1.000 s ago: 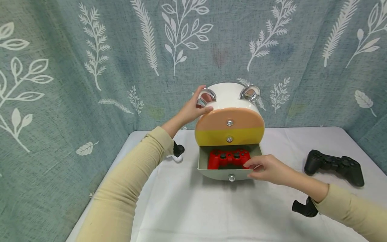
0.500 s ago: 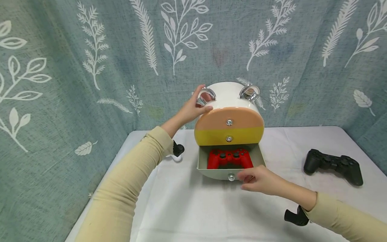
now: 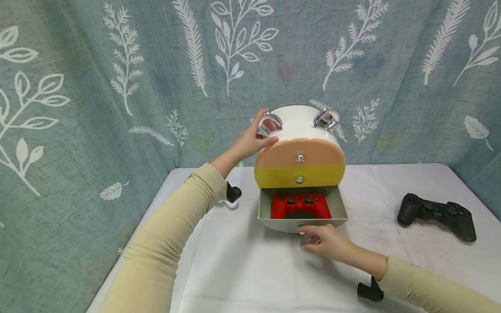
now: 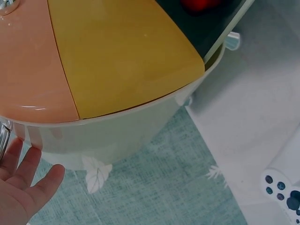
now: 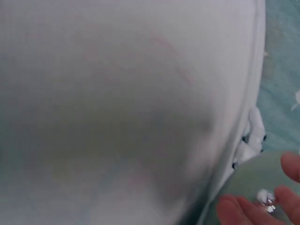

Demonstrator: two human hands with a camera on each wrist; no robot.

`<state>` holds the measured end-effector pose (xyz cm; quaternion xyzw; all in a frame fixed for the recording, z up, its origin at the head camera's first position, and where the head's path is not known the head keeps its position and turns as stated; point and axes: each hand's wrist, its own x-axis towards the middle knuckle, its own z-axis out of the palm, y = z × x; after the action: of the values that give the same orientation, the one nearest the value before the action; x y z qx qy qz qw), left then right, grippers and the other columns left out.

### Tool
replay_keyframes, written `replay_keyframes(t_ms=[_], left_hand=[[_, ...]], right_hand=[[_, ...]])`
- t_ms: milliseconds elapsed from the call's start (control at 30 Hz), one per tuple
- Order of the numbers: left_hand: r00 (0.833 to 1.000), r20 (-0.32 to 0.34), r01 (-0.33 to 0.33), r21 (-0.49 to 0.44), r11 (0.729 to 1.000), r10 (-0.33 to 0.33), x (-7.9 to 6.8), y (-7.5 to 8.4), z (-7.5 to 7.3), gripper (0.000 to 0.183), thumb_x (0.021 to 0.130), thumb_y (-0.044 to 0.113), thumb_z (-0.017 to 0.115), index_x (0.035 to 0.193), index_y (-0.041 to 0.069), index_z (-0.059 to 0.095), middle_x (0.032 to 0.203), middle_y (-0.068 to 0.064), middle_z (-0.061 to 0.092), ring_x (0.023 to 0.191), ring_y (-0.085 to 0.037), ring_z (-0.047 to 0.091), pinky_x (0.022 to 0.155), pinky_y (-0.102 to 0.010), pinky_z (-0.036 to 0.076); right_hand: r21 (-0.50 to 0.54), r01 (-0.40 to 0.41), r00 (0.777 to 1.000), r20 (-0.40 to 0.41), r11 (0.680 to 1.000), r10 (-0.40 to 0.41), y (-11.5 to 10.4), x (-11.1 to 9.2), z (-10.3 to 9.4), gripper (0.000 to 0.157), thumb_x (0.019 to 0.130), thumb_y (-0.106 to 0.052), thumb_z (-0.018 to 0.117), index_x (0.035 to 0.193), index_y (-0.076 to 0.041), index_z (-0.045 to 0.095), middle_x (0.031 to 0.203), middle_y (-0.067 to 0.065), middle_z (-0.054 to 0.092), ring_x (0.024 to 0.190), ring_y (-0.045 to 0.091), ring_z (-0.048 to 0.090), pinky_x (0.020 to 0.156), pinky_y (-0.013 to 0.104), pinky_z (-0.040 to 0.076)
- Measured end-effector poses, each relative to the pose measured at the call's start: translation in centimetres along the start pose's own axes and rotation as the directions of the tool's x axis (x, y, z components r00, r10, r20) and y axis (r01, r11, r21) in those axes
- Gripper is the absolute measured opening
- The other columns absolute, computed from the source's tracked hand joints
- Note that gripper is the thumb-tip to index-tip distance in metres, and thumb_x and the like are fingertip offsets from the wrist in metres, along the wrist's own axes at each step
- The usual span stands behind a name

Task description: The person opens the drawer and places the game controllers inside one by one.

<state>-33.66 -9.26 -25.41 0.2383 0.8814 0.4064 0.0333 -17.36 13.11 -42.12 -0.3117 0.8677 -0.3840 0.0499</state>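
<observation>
A round-topped drawer box [image 3: 299, 163] with a white shell and chrome ears stands on the table. Its lowest, pale green drawer [image 3: 340, 208] is pulled out, and a red game controller [image 3: 300, 205] lies inside. My left hand [image 3: 252, 139] rests on the box's left shoulder beside the chrome ear [image 3: 270, 121], thumb near the front rim. Extended fingers [image 4: 30, 166] touch the white side in the left wrist view. My right hand [image 3: 325, 241] is at the drawer's front, fingers around its crystal knob [image 5: 266, 198]. Thumb and forefinger look apart, without a clear pinch.
To the right on the white-covered table [image 3: 242, 278] lies a black game controller [image 3: 436, 216]. A white game controller [image 4: 286, 192] is at the left, mostly hidden by the left wrist in the head view. A leaf-patterned curtain [image 3: 156, 87] hangs behind and along the left.
My right hand has moved left and down from the drawer's right corner to the knob at its front. The left hand, box and red controller have kept their places.
</observation>
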Motion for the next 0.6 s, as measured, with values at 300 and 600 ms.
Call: replay_keyframes(t_ms=[300,600], left_hand=[[1.000,0.005,-0.003,0.000,1.000,0.003,0.0,0.1,-0.1,0.083,0.084,0.040,0.063,0.144,0.039,0.007,0.142,-0.009,0.035,0.108,-0.025,0.055,0.087,-0.042,0.045],[1.000,0.001,0.000,0.016,1.000,0.000,-0.2,0.0,-0.1,0.083,0.085,0.039,0.063,0.145,0.038,0.006,0.146,-0.010,0.029,0.113,-0.027,0.053,0.088,-0.043,0.045]], right_hand=[[0.017,0.037,0.985,-0.168,0.999,-0.034,1.2,0.5,1.6,0.030,0.079,0.000,0.068,0.108,0.000,0.064,0.089,0.012,0.069,0.073,0.009,0.065,0.063,0.021,0.052],[0.028,0.021,0.977,-0.212,0.999,-0.015,1.5,0.9,1.7,0.021,0.080,0.002,0.066,0.101,-0.002,0.069,0.091,0.010,0.070,0.072,0.008,0.065,0.059,0.019,0.050]])
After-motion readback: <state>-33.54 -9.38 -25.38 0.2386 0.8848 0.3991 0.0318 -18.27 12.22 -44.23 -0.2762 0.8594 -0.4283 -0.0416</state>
